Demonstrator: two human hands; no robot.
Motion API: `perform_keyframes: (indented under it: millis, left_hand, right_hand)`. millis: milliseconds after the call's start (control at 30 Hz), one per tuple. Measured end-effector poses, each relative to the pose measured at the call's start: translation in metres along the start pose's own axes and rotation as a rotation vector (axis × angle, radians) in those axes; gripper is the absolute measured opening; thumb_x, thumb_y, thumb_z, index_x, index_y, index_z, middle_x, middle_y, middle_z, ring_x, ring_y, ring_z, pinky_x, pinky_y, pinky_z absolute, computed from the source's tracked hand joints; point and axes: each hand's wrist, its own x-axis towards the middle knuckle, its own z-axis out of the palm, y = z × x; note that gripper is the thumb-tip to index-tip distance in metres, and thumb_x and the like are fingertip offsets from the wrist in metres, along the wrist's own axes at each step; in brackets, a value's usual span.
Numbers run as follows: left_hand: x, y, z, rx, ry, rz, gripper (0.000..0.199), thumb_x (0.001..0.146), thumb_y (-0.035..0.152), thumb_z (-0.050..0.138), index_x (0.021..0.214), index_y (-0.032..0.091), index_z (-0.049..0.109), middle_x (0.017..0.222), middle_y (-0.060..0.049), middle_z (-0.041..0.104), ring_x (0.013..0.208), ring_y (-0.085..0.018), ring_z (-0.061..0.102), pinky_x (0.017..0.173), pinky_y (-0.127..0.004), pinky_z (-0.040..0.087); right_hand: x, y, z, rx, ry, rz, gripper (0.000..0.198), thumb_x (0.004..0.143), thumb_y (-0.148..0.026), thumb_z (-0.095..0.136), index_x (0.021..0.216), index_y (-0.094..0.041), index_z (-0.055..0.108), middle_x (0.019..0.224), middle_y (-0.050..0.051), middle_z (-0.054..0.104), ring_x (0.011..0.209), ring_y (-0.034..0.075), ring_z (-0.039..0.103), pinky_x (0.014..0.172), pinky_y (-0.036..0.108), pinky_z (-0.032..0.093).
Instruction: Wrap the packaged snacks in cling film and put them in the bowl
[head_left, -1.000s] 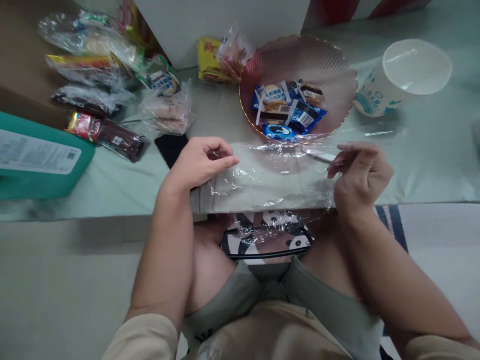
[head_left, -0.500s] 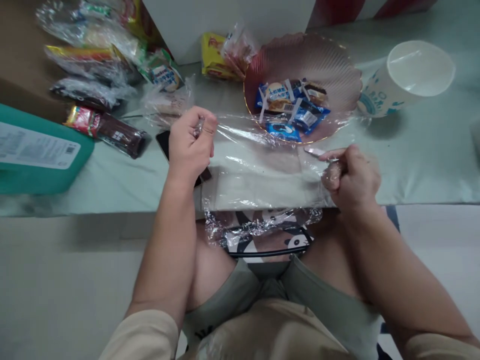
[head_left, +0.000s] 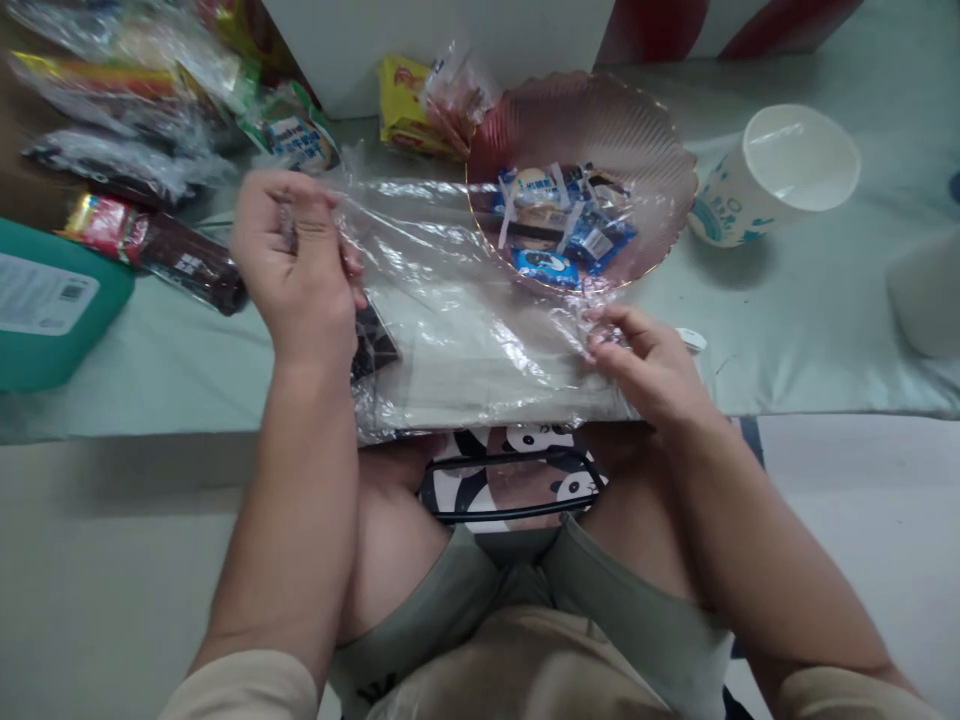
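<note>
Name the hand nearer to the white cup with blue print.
Right. The right hand is to the left of the cup and closer to the person's body; the left hand is much farther left, beyond the pink bowl.

Packets [head_left: 546,267] are held in the bowl [head_left: 585,115]; a cup [head_left: 739,205] is set at right; snacks [head_left: 142,108] are heaped at left; before the bowl, film [head_left: 457,345] is stretched between left hand [head_left: 292,265] and right hand [head_left: 651,365].

The film [head_left: 457,315] is clear, the bowl [head_left: 592,125] gold-edged pink, the cup [head_left: 742,195] blue-patterned white.
</note>
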Motion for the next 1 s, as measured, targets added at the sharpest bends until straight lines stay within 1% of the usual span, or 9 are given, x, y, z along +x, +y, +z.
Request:
perform_keyframes:
  millis: [67, 133, 167, 267, 400, 533, 633, 867, 1000]
  left_hand:
    - [0.005, 0.000, 0.000, -0.065, 0.084, -0.069, 0.056, 0.089, 0.076, 0.053, 0.090, 0.021, 0.041, 0.061, 0.012, 0.034, 0.042, 0.001, 0.032, 0.039, -0.020, 0.016]
    - [0.008, 0.006, 0.001, -0.115, 0.164, -0.222, 0.036, 0.108, 0.053, 0.039, 0.090, 0.022, 0.036, 0.055, 0.013, 0.027, 0.037, 0.000, 0.026, 0.039, -0.020, 0.012]
    - [0.010, 0.010, 0.002, -0.137, 0.211, -0.305, 0.031, 0.113, 0.042, 0.028, 0.089, 0.023, 0.033, 0.053, 0.014, 0.025, 0.034, -0.001, 0.023, 0.040, -0.021, 0.010]
    - [0.012, 0.024, 0.006, -0.173, 0.316, -0.467, 0.032, 0.114, 0.029, 0.019, 0.085, 0.024, 0.030, 0.048, 0.014, 0.023, 0.031, -0.004, 0.017, 0.041, -0.024, 0.004]
    - [0.013, 0.031, 0.007, -0.172, 0.358, -0.490, 0.032, 0.113, 0.028, 0.024, 0.083, 0.023, 0.033, 0.048, 0.014, 0.026, 0.032, -0.004, 0.019, 0.040, -0.026, 0.003]
    - [0.014, 0.028, 0.003, -0.167, 0.380, -0.483, 0.032, 0.113, 0.026, 0.024, 0.084, 0.022, 0.035, 0.048, 0.013, 0.027, 0.034, -0.005, 0.020, 0.040, -0.025, 0.004]
    - [0.015, 0.027, -0.001, -0.152, 0.413, -0.490, 0.032, 0.113, 0.029, 0.025, 0.083, 0.022, 0.034, 0.049, 0.013, 0.024, 0.036, -0.005, 0.022, 0.042, -0.025, 0.003]
    - [0.017, 0.023, -0.013, -0.085, 0.439, -0.519, 0.033, 0.113, 0.035, 0.024, 0.084, 0.022, 0.035, 0.049, 0.013, 0.026, 0.034, -0.004, 0.021, 0.042, -0.025, 0.004]
    - [0.016, 0.021, -0.017, -0.056, 0.426, -0.530, 0.032, 0.113, 0.034, 0.024, 0.085, 0.022, 0.035, 0.048, 0.015, 0.029, 0.031, -0.004, 0.020, 0.042, -0.025, 0.006]
  right_hand:
    - [-0.002, -0.001, 0.001, 0.000, -0.142, 0.012, 0.046, 0.074, -0.052, 0.083, 0.105, -0.021, 0.068, 0.093, 0.003, 0.070, 0.083, 0.016, 0.067, 0.079, 0.033, 0.057]
    - [-0.003, -0.001, 0.003, 0.094, -0.256, 0.052, 0.051, 0.077, -0.062, 0.078, 0.106, -0.021, 0.068, 0.104, 0.007, 0.072, 0.094, 0.020, 0.070, 0.087, 0.037, 0.059]
    - [-0.004, 0.000, 0.005, 0.151, -0.293, 0.080, 0.054, 0.078, -0.066, 0.075, 0.108, -0.022, 0.068, 0.110, 0.008, 0.072, 0.099, 0.021, 0.071, 0.090, 0.039, 0.060]
    - [-0.005, -0.001, 0.008, 0.234, -0.338, 0.161, 0.056, 0.074, -0.063, 0.081, 0.112, -0.024, 0.067, 0.118, 0.009, 0.072, 0.106, 0.023, 0.072, 0.093, 0.041, 0.061]
    - [-0.006, -0.008, 0.012, 0.139, -0.279, 0.221, 0.040, 0.078, -0.050, 0.080, 0.101, -0.020, 0.067, 0.090, 0.005, 0.074, 0.074, 0.015, 0.072, 0.072, 0.032, 0.061]
    - [-0.004, -0.012, 0.013, 0.012, -0.168, 0.227, 0.032, 0.078, -0.046, 0.078, 0.091, -0.018, 0.069, 0.069, 0.000, 0.068, 0.047, 0.007, 0.054, 0.047, 0.023, 0.045]
    - [-0.004, -0.012, 0.011, -0.034, -0.110, 0.215, 0.030, 0.078, -0.046, 0.076, 0.088, -0.018, 0.071, 0.059, -0.002, 0.062, 0.042, 0.005, 0.045, 0.041, 0.021, 0.034]
    - [-0.009, -0.012, 0.008, -0.018, -0.002, 0.228, 0.038, 0.073, -0.054, 0.082, 0.075, -0.018, 0.071, 0.048, -0.004, 0.053, 0.039, 0.006, 0.043, 0.037, 0.019, 0.028]
    - [-0.011, -0.008, 0.005, 0.146, 0.069, 0.160, 0.048, 0.066, -0.062, 0.087, 0.089, -0.021, 0.075, 0.046, -0.007, 0.049, 0.037, 0.006, 0.041, 0.036, 0.019, 0.027]
